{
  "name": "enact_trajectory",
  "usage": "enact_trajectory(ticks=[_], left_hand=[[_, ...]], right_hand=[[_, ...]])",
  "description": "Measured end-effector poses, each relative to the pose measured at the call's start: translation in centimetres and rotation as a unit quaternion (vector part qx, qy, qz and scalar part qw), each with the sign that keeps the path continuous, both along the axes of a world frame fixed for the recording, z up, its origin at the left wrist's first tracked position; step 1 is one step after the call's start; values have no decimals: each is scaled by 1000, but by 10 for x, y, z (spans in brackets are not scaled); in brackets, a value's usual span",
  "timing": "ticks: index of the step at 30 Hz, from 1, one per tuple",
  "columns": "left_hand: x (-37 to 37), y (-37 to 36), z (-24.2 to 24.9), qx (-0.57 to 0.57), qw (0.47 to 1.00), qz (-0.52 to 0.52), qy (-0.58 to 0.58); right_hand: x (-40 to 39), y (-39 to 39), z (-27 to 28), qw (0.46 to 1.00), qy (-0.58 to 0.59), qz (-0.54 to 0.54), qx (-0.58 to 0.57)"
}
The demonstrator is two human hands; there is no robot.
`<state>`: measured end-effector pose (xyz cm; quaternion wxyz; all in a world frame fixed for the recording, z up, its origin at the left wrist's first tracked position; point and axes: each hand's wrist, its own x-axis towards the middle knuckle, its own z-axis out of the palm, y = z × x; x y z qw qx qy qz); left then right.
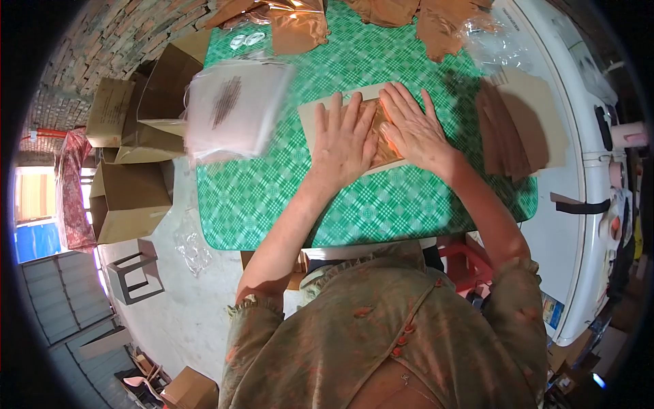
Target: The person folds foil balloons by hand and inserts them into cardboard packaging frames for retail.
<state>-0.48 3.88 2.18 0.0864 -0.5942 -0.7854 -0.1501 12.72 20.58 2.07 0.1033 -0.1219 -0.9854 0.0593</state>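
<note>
My left hand (344, 142) lies flat with fingers spread on a shiny copper-coloured folded piece (383, 155), which looks like satin-like fabric. Beside it my right hand (417, 131) presses flat on the same piece, its fingers stretched out. Under both hands is a beige cardboard sheet (308, 121), whose edges show at the left, top and bottom. The hands cover much of the copper piece, so its full shape is hidden. All of this rests on a green checked tablecloth (272, 198).
A stack of clear plastic bags (238, 109) lies on the left. More cardboard sheets (535, 116) sit at the right edge. Copper-coloured shiny pieces (300, 31) and crumpled clear plastic (494, 41) are at the far side. Open cardboard boxes (129, 191) stand left of the table.
</note>
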Motion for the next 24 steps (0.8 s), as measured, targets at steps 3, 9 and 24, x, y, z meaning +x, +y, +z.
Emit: enact_trajectory(ticks=[3, 9, 24], left_hand=[[6, -7, -1, -2, 1000, 1, 10], [52, -48, 2, -25, 999, -15, -24], [88, -90, 2, -45, 997, -62, -31]], right_hand=[[7, -2, -2, 1000, 1, 12, 13], [61, -37, 5, 1000, -7, 23, 1], [165, -160, 11, 995, 78, -29, -57]])
